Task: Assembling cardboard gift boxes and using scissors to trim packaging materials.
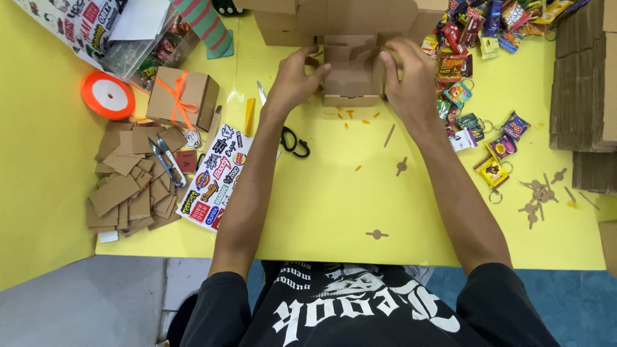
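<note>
1. Two hands on one small box point(350, 77), far middle of the yellow table point(334, 193). Going left to right.
2. Orange ribbon spool point(107, 94) lies flat at the far left, near a finished box point(182, 96) tied with an orange bow.
3. Cardboard scraps point(132, 186) sit piled at the left edge, a small snipper point(166, 160) on top, likely dumped out of the way.
4. Sticker sheet point(215, 177) lies just right of the scraps, under my left forearm.
5. Scissors point(292, 138) lie just beside my left wrist, black handles toward me, within easy reach.
6. My left hand point(294, 80) is curled around the box's left side, fingers on the flap, bracing it.
7. Box sits open, brown, flaps partly folded in, touching a bigger carton point(334, 19) behind it.
8. My right hand point(408, 74) grips the right wall, fingers bent over the edge, squeezing against the left so the walls stay upright.
9. Keychains point(479, 77) with snack-pack charms spread right of that hand, close by.
10. Cardboard stacks point(585, 90) stand at the far right edge; small cut-outs point(540, 193) lie scattered in front of them.
</note>
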